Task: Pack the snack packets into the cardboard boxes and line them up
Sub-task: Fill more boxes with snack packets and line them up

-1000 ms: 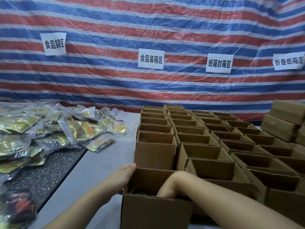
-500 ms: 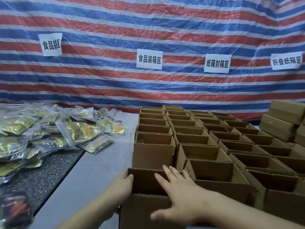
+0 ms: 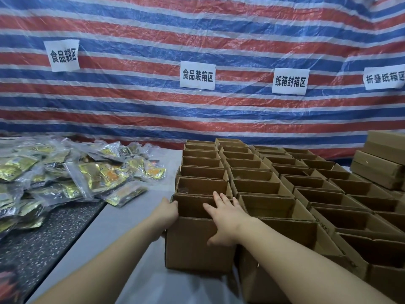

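The nearest cardboard box [image 3: 197, 244] stands open at the near end of the left row on the table [image 3: 122, 233]. The left hand [image 3: 166, 212] presses its left wall, grip unclear, while the right hand [image 3: 226, 218] lies across its top, fingers spread apart. Snack packets [image 3: 72, 172] are heaped far left.

Open brown cardboard boxes [image 3: 258, 185] in rows; glossy snack packets [image 3: 65, 174] heaped left, contents possibly dried.

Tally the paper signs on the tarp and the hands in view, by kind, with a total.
Paper signs: 4
Hands: 2, the left hand and the right hand, both touching the nearest open box
Total: 6
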Demonstrator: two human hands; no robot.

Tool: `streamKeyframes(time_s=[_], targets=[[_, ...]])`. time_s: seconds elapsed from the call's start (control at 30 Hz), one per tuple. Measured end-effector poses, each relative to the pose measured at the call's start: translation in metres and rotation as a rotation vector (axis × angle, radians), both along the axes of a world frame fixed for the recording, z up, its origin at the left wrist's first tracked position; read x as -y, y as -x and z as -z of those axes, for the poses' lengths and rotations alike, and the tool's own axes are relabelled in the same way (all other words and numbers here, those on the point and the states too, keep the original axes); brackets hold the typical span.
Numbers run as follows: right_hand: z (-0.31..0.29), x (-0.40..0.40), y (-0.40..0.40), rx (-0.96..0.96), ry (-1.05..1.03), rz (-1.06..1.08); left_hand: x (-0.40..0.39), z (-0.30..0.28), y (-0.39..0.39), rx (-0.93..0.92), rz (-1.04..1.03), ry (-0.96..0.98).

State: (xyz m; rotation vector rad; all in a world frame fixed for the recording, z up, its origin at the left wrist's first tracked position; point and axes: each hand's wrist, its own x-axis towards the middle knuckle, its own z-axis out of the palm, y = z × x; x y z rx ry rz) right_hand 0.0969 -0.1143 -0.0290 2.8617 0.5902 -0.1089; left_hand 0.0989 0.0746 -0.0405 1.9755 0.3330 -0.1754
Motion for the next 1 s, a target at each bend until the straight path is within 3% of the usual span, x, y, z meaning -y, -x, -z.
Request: streamKeyframes(time_s=[0.83,0.93,1.0], targets=[[-0.002,0.002,-0.059,-0.034,-0.003,0.026,0.004,0.003,-0.058,-0.017,0.023,0.035],[-0.004,0.004,-0.058,-0.034,-0.037,0.029,0.006,0.000,-0.058,0.012,-0.012,-0.020],[-0.006,0.005,-0.055,-0.047,-0.089,0.015,0.007,0.000,-0.058,0.136,-0.069,-0.182]])
